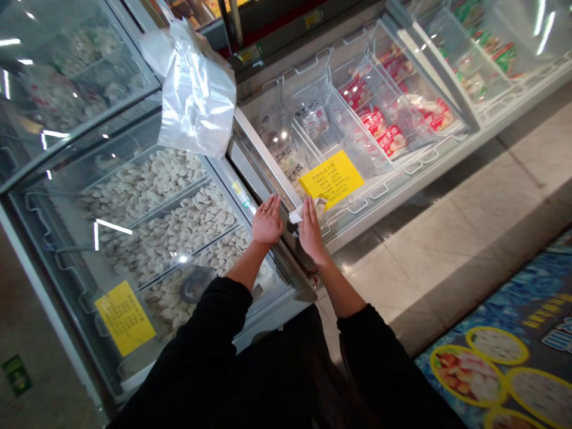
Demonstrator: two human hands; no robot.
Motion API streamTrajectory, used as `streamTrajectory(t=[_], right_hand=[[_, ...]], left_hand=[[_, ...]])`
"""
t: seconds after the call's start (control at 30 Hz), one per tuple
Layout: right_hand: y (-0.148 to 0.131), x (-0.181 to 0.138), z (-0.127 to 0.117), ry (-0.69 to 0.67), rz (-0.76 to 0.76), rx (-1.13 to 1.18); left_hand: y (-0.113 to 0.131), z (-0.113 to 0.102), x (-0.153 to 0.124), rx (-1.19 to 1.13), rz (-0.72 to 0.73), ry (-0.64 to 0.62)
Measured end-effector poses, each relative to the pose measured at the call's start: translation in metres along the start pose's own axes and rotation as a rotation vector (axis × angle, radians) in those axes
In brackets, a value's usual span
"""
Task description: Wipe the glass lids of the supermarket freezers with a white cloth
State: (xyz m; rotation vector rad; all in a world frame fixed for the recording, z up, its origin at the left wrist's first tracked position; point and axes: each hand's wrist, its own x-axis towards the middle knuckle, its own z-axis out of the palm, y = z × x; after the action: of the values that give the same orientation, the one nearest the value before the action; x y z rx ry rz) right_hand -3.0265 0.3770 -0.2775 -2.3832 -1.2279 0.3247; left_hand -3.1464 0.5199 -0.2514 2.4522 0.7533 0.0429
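Observation:
My left hand (267, 223) rests on the edge of the left chest freezer (290, 271), fingers stretched out and a ring on one of them. Close by, my right hand (310, 229) holds a crumpled white cloth (295, 215) against the near corner of the right chest freezer (337, 241); it may be a paper tissue. Part of the cloth is hidden under the fingers. Just beyond that hand, a yellow notice (333, 177) with printed text lies on the glass lid.
Dumplings (179, 226) fill the compartments under the left freezer's glass. A bundle of clear plastic bags (196, 92) hangs over the gap between the freezers. Red packets (375, 122) lie in wire baskets on the right. A second yellow notice (125, 317) is at lower left.

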Motion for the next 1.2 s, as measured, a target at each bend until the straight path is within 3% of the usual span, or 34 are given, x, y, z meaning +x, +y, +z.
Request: streamTrajectory(t=[0.1, 0.17, 0.23, 0.4, 0.47, 0.53, 0.67, 0.8, 0.93, 1.07, 1.13, 1.2], right_hand=[[-0.014, 0.056, -0.002, -0.027, -0.077, 0.025], [-0.019, 0.071, -0.006, -0.063, -0.138, 0.007], [-0.018, 0.064, -0.01, -0.089, -0.16, -0.036], [0.002, 0.002, -0.026, -0.129, -0.096, -0.105], [0.007, -0.006, -0.032, -0.161, -0.088, -0.119], [0.008, 0.007, -0.035, -0.186, -0.121, -0.119], [-0.009, 0.073, -0.029, -0.21, -0.245, -0.033], [-0.024, 0.121, -0.019, -0.234, -0.299, 0.07], [-0.012, 0.104, -0.022, -0.278, -0.352, 0.102], [0.007, 0.073, -0.035, -0.343, -0.408, 0.072], [0.009, 0.081, -0.035, -0.379, -0.471, 0.062], [0.004, 0.109, -0.027, -0.385, -0.541, 0.073]], left_hand=[[0.002, 0.001, 0.0, -0.019, -0.033, 0.013], [0.003, 0.002, 0.001, -0.024, -0.05, 0.031], [0.003, 0.004, 0.001, -0.026, -0.057, 0.04], [0.001, 0.008, 0.002, -0.057, -0.047, 0.071], [0.001, 0.009, 0.001, -0.066, -0.042, 0.083], [0.002, 0.01, 0.0, -0.062, -0.047, 0.084], [0.007, 0.011, 0.002, -0.041, -0.096, 0.118], [0.006, 0.01, 0.024, 0.011, -0.259, 0.222], [-0.004, 0.007, 0.049, 0.061, -0.388, 0.33], [-0.008, 0.006, 0.053, 0.072, -0.418, 0.364], [-0.006, 0.005, 0.051, 0.082, -0.429, 0.36], [-0.003, 0.003, 0.049, 0.089, -0.433, 0.35]])
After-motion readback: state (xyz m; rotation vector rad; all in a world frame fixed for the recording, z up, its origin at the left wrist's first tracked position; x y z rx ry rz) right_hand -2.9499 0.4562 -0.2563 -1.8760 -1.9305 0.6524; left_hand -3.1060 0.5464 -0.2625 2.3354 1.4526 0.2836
